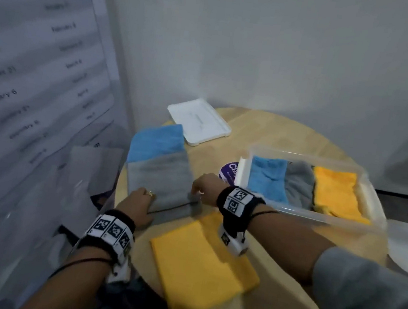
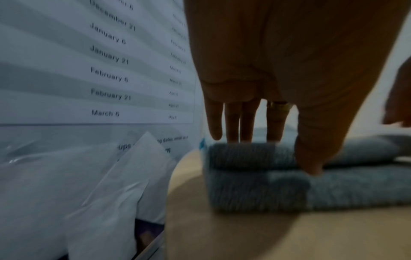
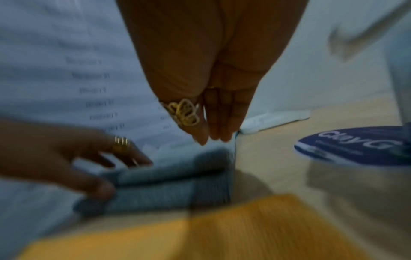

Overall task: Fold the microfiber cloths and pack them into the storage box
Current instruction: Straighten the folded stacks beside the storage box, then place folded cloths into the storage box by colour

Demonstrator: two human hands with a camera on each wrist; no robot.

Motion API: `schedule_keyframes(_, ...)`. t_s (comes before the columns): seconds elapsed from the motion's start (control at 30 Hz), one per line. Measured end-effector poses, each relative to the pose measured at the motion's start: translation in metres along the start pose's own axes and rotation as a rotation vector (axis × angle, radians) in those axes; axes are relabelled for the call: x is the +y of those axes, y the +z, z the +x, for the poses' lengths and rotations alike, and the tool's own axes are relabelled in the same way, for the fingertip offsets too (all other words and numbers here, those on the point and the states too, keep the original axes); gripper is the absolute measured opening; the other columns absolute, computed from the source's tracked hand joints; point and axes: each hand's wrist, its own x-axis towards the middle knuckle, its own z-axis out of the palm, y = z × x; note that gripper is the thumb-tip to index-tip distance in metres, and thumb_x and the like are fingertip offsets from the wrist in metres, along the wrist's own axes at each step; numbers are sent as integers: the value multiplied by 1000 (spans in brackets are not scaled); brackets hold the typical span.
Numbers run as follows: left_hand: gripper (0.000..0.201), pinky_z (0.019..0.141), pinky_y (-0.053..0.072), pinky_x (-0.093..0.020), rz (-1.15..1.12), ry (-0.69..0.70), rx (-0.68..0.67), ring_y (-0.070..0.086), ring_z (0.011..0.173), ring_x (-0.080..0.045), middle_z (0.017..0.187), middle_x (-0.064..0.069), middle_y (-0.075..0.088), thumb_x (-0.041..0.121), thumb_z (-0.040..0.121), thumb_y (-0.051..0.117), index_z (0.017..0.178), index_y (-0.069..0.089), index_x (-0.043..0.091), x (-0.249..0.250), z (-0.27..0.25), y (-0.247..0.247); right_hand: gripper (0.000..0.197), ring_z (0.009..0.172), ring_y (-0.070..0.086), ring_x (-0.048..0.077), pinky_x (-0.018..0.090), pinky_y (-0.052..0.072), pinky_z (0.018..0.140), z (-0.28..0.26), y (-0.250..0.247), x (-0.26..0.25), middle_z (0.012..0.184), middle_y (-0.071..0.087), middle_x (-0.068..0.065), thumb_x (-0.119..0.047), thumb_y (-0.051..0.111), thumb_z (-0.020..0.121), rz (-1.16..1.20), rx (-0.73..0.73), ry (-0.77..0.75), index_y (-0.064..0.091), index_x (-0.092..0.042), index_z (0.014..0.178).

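A grey microfiber cloth (image 1: 163,180) (image 2: 255,190) (image 3: 160,193) lies doubled over on the round wooden table (image 1: 272,280), on top of a blue cloth (image 1: 156,141). My left hand (image 1: 149,199) (image 2: 266,154) (image 3: 106,168) is at its near left corner, fingers on the upper layer and thumb at the seam, pinching that layer. My right hand (image 1: 196,195) (image 3: 211,137) hovers at the cloth's right edge with straight fingers held together and nothing visible between them. A flat yellow cloth (image 1: 198,265) (image 3: 200,228) lies nearer to me. The clear storage box (image 1: 332,219) at the right holds folded blue, grey and yellow cloths side by side.
The box's white lid (image 1: 199,121) lies at the table's far edge. A round purple sticker (image 1: 227,174) (image 3: 355,146) shows between the grey cloth and the box. A large sheet printed with dates (image 1: 26,79) (image 2: 89,70) stands close on the left, with loose papers below it.
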Motion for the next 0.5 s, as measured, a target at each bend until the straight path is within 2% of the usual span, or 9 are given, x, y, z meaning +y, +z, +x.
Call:
schedule_keyframes(0.07, 42, 96, 43, -35, -8, -3, -2, 46, 118, -29, 125, -12, 43, 27, 89, 55, 128, 46, 12, -6, 4, 12, 32, 111, 55, 33, 36, 44, 92, 19, 22, -7, 121, 57, 16, -12, 61, 84, -91, -51, -11, 61, -5, 115)
schedule_keyframes(0.13, 45, 98, 42, -35, -27, -14, 54, 45, 119, -28, 126, -11, 43, 26, 91, 54, 132, 43, 12, -8, 9, 21, 39, 114, 52, 33, 39, 42, 95, 32, 36, -6, 125, 52, 16, -17, 61, 85, -118, -55, -20, 55, -5, 121)
schedule_keyframes(0.2, 38, 96, 43, -37, -52, -30, 115, 46, 117, -28, 123, -12, 45, 23, 90, 54, 125, 48, 9, -11, 13, 28, 40, 116, 51, 32, 39, 42, 97, 42, 42, -1, 126, 51, 14, -18, 58, 87, -134, -14, -29, 52, -8, 125)
schedule_keyframes(0.3, 21, 89, 46, -35, -63, -70, 179, 50, 110, -26, 116, -11, 48, 11, 88, 51, 109, 54, 6, -18, 13, 31, 33, 114, 53, 32, 39, 43, 97, 55, 37, 7, 122, 55, 15, -17, 54, 88, -116, 38, -31, 57, -7, 119)
schedule_keyframes(0.4, 16, 77, 45, -34, -194, -89, 220, 56, 98, -27, 106, -14, 56, 12, 85, 50, 93, 59, 2, -26, 5, 16, 29, 106, 54, 30, 36, 43, 92, 60, 28, 11, 112, 58, 16, -17, 55, 84, 116, 152, -65, 58, -3, 108)
schedule_keyframes(0.5, 27, 65, 40, -28, -589, -122, 264, 60, 82, -26, 83, -10, 62, 33, 73, 50, 77, 60, 8, -43, -13, -14, 20, 90, 56, 22, 29, 43, 79, 51, 18, 10, 95, 62, 9, -26, 57, 83, 545, 353, -84, 60, -11, 95)
